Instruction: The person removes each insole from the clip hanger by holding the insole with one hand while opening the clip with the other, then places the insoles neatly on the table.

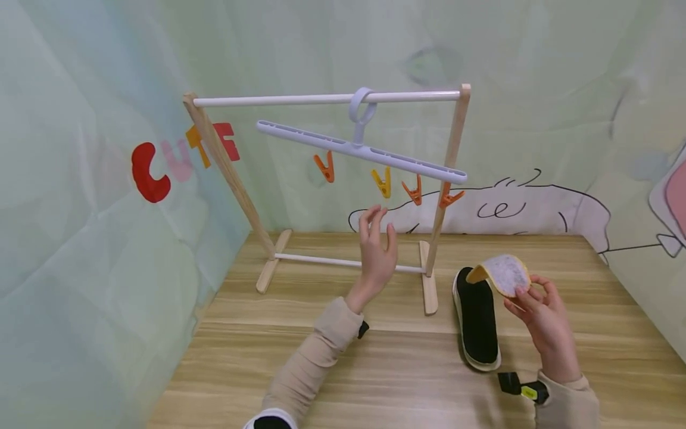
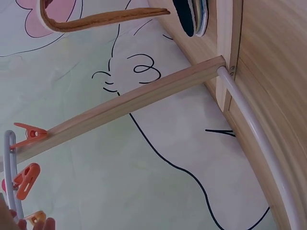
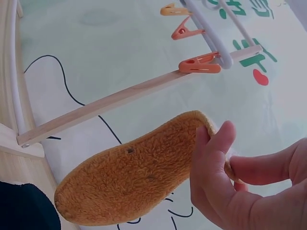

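My right hand [image 1: 546, 322] pinches one end of an insole [image 1: 506, 275] between thumb and fingers. Brown fleece covers one face of the insole [image 3: 134, 172]; the other is whitish, and its far end droops. My left hand [image 1: 377, 253] is raised with loosely bent fingers and holds nothing. Just above it hang a yellow clip [image 1: 382, 183] and an orange clip [image 1: 414, 192] from a pale lilac hanger [image 1: 359, 149]. More orange clips sit at the hanger's left [image 1: 326, 168] and right end [image 3: 201, 63]. The hanger tilts down to the right.
A wooden rack [image 1: 230, 173] with a white top rail [image 1: 278, 100] carries the hanger. On the wood-grain table [image 1: 396, 369], a black shoe [image 1: 477, 319] with a pale sole lies below the insole. A white-edged black object [image 1: 270, 420] shows at the bottom edge. Printed cloth stands behind.
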{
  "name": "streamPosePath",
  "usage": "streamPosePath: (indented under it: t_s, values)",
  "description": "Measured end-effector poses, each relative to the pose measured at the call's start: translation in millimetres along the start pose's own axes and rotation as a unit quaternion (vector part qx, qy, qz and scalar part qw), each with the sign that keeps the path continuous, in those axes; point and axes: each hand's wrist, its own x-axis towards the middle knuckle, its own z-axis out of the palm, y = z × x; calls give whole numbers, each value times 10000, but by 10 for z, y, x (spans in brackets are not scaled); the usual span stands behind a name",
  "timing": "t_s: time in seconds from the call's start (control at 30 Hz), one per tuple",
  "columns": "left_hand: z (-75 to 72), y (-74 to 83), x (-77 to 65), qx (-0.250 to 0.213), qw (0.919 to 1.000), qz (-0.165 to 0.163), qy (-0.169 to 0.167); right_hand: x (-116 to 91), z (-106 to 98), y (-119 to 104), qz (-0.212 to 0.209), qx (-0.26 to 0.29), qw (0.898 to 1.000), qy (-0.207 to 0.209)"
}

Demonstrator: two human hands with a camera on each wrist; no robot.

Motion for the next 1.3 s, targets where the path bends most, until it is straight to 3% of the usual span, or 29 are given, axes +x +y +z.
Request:
streamPosePath:
  t_s: [0.33,0.53,0.87,1.3]
  values:
    - [-45,106,-227,-464,9972,-429,-398,39,10,-3,51,165,9999,-12]
    - [-79,124,-308,-662,9967,-299,-366,80,37,9,147,363,9992,-38]
    - [-184,127,-424,-506,9973,49,-537,133,53,8,331,258,9991,105]
    - [-229,155,-655,-551,9958,-233,-687,173,48,50,491,96,9985,216]
